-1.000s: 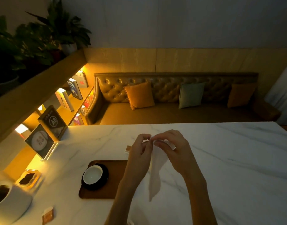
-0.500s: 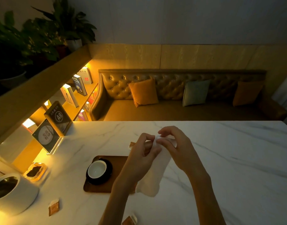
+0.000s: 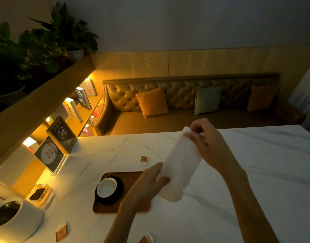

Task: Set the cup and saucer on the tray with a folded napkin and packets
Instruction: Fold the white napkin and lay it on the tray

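A white napkin [image 3: 181, 165], folded into a long strip, is held in the air above the marble table [image 3: 255, 172]. My right hand [image 3: 205, 144] pinches its upper end and my left hand [image 3: 150, 181] grips its lower left edge. A brown wooden tray [image 3: 131, 178] lies on the table, partly hidden by my left hand. On the tray's left part stands a white cup [image 3: 107, 187] on a black saucer [image 3: 118, 193]. Three small brown packets lie off the tray: one [image 3: 143, 159] behind it, one [image 3: 61, 231] at the front left, one [image 3: 145, 240] at the bottom edge.
A large white pot [image 3: 15, 220] and a small glass dish [image 3: 39, 193] stand at the table's left. Two standing signs [image 3: 52, 151] mark the far left corner. A tufted sofa [image 3: 185, 102] with cushions lies beyond the far edge.
My hands have moved apart: the right one rose with the napkin's top end, the left one slid down to its lower edge. The napkin now stretches diagonally.
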Motion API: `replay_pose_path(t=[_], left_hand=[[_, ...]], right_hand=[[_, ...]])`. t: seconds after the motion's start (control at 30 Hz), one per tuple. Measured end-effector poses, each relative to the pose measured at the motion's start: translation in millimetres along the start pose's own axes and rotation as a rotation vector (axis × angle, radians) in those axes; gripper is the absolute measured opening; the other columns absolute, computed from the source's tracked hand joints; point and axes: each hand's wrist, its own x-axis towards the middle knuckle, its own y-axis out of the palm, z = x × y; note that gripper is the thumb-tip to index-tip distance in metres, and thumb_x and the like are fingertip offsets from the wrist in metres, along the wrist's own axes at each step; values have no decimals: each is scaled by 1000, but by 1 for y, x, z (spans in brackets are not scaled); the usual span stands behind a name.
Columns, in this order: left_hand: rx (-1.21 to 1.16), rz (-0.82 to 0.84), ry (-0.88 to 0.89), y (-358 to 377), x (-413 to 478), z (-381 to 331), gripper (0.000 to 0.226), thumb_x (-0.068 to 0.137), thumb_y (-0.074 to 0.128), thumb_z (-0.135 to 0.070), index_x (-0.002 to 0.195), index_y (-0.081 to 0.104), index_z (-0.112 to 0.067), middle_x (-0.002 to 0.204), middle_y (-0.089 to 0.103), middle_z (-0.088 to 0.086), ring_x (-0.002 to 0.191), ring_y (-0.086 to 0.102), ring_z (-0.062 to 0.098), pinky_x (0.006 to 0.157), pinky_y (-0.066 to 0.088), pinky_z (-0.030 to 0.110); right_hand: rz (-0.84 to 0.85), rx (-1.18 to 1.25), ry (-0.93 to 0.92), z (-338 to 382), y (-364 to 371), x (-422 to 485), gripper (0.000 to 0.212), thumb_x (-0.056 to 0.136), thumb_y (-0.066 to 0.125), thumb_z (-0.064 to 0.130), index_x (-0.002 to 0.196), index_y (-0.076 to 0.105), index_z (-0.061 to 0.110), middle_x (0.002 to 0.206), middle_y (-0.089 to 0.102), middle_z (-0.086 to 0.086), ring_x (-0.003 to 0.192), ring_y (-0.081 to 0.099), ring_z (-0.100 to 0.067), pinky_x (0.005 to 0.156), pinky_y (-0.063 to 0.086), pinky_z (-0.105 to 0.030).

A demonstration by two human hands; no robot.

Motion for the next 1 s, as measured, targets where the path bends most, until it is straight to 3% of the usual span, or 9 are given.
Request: replay_pose_path(t=[0.1, 0.2, 0.27, 0.37, 0.47, 0.57, 0.67, 0.87, 1.0], left_hand=[[15, 8, -42, 11, -6, 26, 19, 91, 53, -38, 103, 61, -26, 96, 66, -7, 89, 63, 10, 84, 54, 41], [-111, -56, -16, 16, -8, 34, 13, 92, 52, -43, 91, 59, -33, 86, 63, -11, 77, 60, 3, 71, 51, 21], [-302, -174, -35, 16, -6, 30, 13, 94, 54, -42, 88, 59, -31, 80, 60, -9, 70, 57, 2, 64, 49, 16], [-750, -274, -72, 11, -7, 23, 19, 91, 60, -45, 95, 65, -27, 87, 70, -3, 78, 69, 8, 63, 56, 18], [-1130, -160, -167, 15, -5, 19, 37, 89, 64, -39, 119, 59, -19, 106, 75, 3, 95, 74, 21, 70, 60, 31], [-1215, 36, -247, 33, -7, 21, 46, 89, 66, -8, 130, 48, -19, 116, 72, 6, 106, 71, 29, 78, 60, 40], [-1336, 201, -156, 45, -18, 22, 63, 86, 67, 3, 142, 41, -13, 138, 57, 18, 127, 55, 39, 94, 52, 48], [-1418, 197, -12, 31, -23, 13, 82, 76, 79, 0, 147, 40, -11, 147, 45, 23, 125, 50, 44, 88, 53, 54], [-1358, 236, -24, 29, -24, 12, 70, 82, 62, 15, 145, 43, -11, 144, 50, 20, 122, 56, 43, 89, 53, 55]], right_hand=[[-75, -49, 1, -8, -21, 0, 22, 88, 52, 47, 100, 43, 31, 86, 52, 18, 75, 60, -3, 61, 43, -8], [-155, -85, 49, -19, -30, -3, 26, 89, 56, 37, 103, 49, 16, 91, 58, 0, 75, 60, -12, 65, 45, -18], [-220, -88, 129, -26, -33, -7, 33, 91, 58, 33, 107, 51, 6, 92, 59, -6, 77, 61, -21, 67, 48, -26], [-288, -30, 209, -33, -34, -18, 43, 86, 47, 44, 114, 45, 11, 97, 55, 3, 76, 58, -11, 64, 47, -23], [-347, 49, 268, -38, -29, -23, 36, 86, 44, 48, 110, 40, 22, 98, 53, 8, 76, 57, -3, 59, 43, -19], [-357, 103, 319, -44, -29, -21, 32, 87, 46, 50, 109, 39, 28, 103, 54, 6, 80, 57, -3, 60, 43, -19], [-340, 101, 337, -53, -34, -20, 31, 95, 50, 40, 117, 42, 20, 106, 53, 5, 81, 55, -4, 61, 43, -19], [-310, 106, 364, -68, -44, -23, 23, 96, 48, 39, 113, 40, 27, 105, 51, 7, 81, 54, -2, 60, 40, -19], [-329, 109, 408, -74, -44, -26, 19, 96, 47, 39, 111, 39, 30, 104, 50, 8, 80, 52, 0, 60, 38, -18]])
